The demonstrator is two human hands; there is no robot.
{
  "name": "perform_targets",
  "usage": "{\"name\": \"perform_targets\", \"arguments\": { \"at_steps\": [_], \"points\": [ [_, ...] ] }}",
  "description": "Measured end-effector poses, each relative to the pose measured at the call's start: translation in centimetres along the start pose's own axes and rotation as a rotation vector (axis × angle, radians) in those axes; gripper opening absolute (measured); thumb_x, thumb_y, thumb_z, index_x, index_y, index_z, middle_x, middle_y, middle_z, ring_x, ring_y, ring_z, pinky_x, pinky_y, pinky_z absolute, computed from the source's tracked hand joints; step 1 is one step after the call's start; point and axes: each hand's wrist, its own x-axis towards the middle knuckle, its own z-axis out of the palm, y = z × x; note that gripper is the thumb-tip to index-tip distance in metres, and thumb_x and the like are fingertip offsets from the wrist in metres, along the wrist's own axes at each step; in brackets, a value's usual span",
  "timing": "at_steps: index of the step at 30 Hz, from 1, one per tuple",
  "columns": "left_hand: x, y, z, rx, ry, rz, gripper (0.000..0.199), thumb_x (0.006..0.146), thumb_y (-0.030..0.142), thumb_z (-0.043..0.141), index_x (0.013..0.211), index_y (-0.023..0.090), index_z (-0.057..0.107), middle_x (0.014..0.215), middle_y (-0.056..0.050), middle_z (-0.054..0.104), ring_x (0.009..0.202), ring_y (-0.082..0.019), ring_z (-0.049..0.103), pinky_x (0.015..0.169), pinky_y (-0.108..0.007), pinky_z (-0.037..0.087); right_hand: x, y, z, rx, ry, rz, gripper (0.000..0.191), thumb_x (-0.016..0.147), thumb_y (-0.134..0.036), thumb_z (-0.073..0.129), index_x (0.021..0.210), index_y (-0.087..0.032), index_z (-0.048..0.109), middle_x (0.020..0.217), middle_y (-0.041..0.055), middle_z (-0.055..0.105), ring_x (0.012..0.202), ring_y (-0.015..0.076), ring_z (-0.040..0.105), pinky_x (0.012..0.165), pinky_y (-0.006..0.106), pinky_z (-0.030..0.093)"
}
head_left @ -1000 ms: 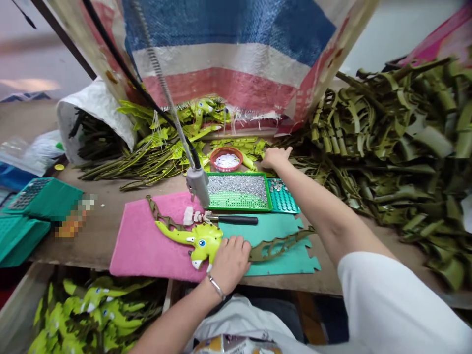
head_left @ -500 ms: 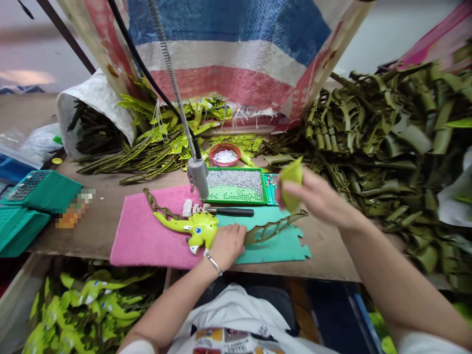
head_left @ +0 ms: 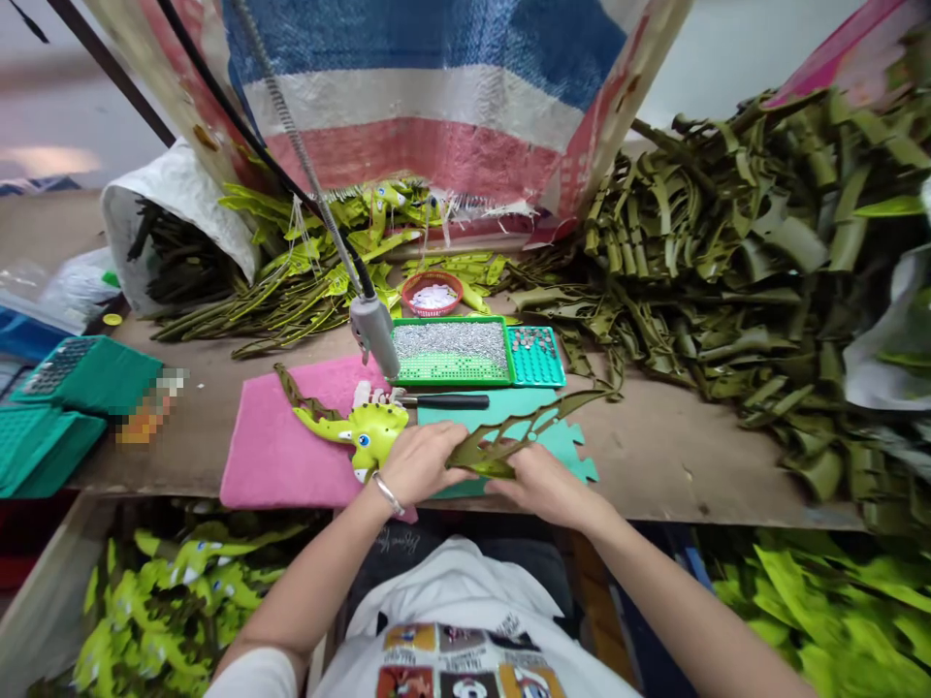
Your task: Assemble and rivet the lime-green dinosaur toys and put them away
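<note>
A yellow-green toy dinosaur head (head_left: pixel 374 436) with horns and a blue eye lies over the pink cloth, its left end running into an olive plastic strip. My left hand (head_left: pixel 426 460) is closed around the toy just right of the head. From that hand a long olive openwork plastic piece (head_left: pixel 534 427) reaches to the right. My right hand (head_left: pixel 549 485) grips its near edge from below, the fingertips partly hidden. The yellow-green piece that it carried earlier cannot be clearly made out. Behind the toy lies a black-handled tool (head_left: pixel 451 400).
A grey hand-held tool (head_left: pixel 374 334) hangs from a spring beside a green tray (head_left: pixel 510 364) of small metal parts. A red basket (head_left: pixel 432 294) holds white pieces. Olive plastic parts (head_left: pixel 727 252) are heaped at right. Toy heads (head_left: pixel 167 601) fill a bin at lower left.
My right hand has come down and left from the raised position, where it held a yellow-green piece, to the olive openwork piece. The toy's right side is now lifted and turned.
</note>
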Motion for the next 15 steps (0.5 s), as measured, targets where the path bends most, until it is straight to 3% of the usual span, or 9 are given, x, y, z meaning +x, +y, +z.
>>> {"name": "perform_targets", "arguments": {
  "at_steps": [5, 8, 11, 15],
  "points": [
    [-0.1, -0.4, 0.3, 0.015, 0.045, 0.024, 0.040, 0.088, 0.058, 0.064, 0.098, 0.020, 0.059, 0.098, -0.002, 0.071, 0.089, -0.022, 0.069, 0.065, -0.029, 0.040, 0.2, 2.4, 0.9, 0.621, 0.257, 0.111, 0.047, 0.059, -0.032, 0.087, 0.100, -0.019, 0.067, 0.101, 0.0070, 0.075, 0.093, 0.0261, 0.072, 0.084, 0.040, 0.060],
    [0.2, -0.4, 0.5, 0.019, 0.059, 0.023, 0.043, 0.089, 0.061, 0.059, 0.099, 0.019, 0.058, 0.098, -0.004, 0.071, 0.090, -0.022, 0.069, 0.066, -0.029, 0.040, 0.1, 3.6, 2.4, 0.911, 0.443, 0.144, 0.055, 0.050, -0.036, 0.092, 0.096, -0.022, 0.066, 0.097, 0.0036, 0.076, 0.088, 0.0226, 0.073, 0.082, 0.037, 0.061],
    [0.6, -0.3, 0.8, 0.024, 0.049, 0.024, 0.045, 0.090, 0.062, 0.058, 0.103, 0.019, 0.057, 0.102, -0.005, 0.071, 0.093, -0.022, 0.068, 0.067, -0.029, 0.040, 0.1, 3.9, 4.1, 1.060, 0.550, 0.113, 0.052, 0.052, -0.036, 0.093, 0.094, -0.026, 0.064, 0.100, 0.0013, 0.077, 0.091, 0.0208, 0.073, 0.089, 0.038, 0.060],
    [0.8, -0.3, 1.2, 0.026, 0.021, 0.010, 0.060, 0.082, 0.067, 0.064, 0.114, 0.018, 0.054, 0.107, -0.007, 0.071, 0.098, -0.025, 0.069, 0.070, -0.029, 0.042, -0.1, 3.9, 4.7, 1.121, 0.557, 0.085, 0.049, 0.059, -0.037, 0.090, 0.098, -0.028, 0.062, 0.103, 0.0015, 0.077, 0.096, 0.0220, 0.073, 0.090, 0.041, 0.061]
  ]
}}
